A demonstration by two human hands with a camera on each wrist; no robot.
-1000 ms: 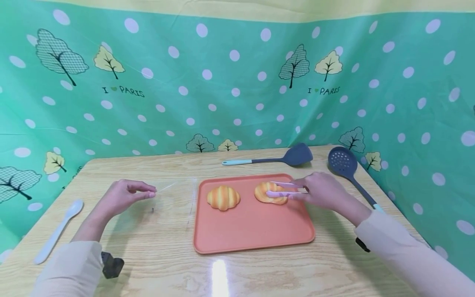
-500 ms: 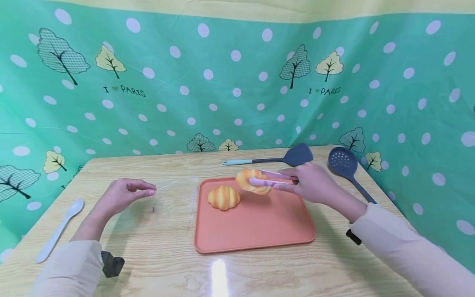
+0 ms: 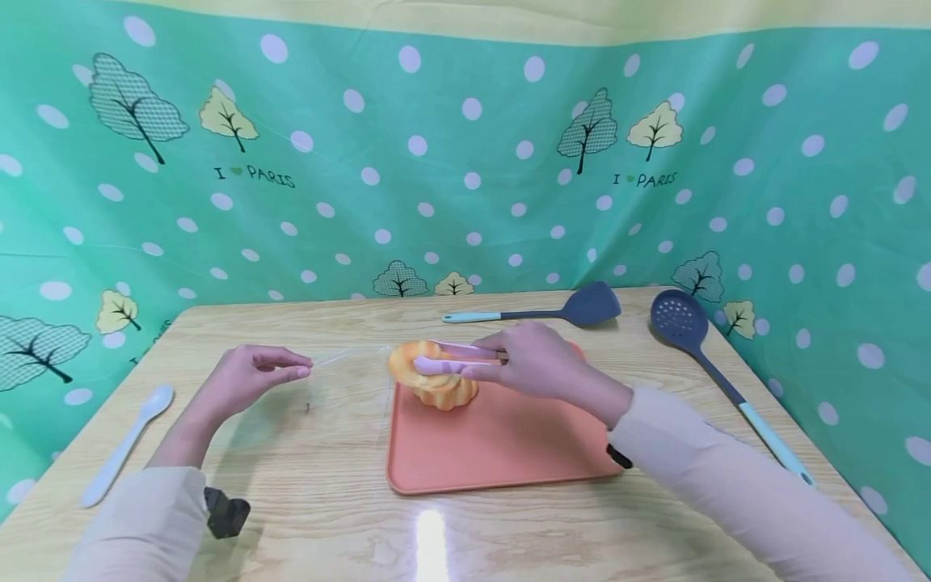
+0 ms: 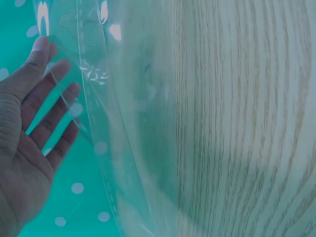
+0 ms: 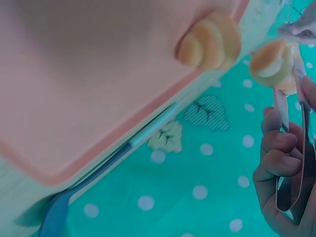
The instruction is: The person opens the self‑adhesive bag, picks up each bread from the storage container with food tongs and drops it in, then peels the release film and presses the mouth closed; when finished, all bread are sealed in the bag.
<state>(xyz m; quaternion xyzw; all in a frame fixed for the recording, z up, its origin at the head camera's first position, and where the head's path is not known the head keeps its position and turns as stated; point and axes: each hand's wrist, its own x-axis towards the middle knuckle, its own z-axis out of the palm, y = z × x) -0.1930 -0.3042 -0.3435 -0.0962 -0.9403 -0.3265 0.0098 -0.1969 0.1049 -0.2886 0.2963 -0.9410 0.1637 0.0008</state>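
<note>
In the head view my left hand [image 3: 247, 381] pinches the edge of a clear plastic bag [image 4: 116, 123] between thumb and forefinger. The bag's near-invisible sheet spreads from that hand toward the tray [image 3: 502, 444]. My right hand [image 3: 538, 360] grips pale purple tongs [image 3: 442, 367]. Between the tongs' tips a round, swirled bread roll [image 3: 402, 365] is held up over the tray's left edge, near the bag. A croissant [image 3: 449, 398] lies on the pink tray just below, partly hidden by the roll. The right wrist view shows the roll [image 5: 269, 64] raised apart from the croissant [image 5: 212, 42].
Behind the tray lies a dark turner [image 3: 589, 305] with a light blue handle. A slotted skimmer [image 3: 680, 319] rests at the right, partly behind the right arm's reach. At the far left is a pale spoon [image 3: 131, 440]. A polka-dot cloth [image 3: 465, 162] hangs behind the table.
With the tongs, my right hand has lifted the roll off the tray's right part and carried it left, over the croissant toward the bag. My left hand keeps its pinch on the bag.
</note>
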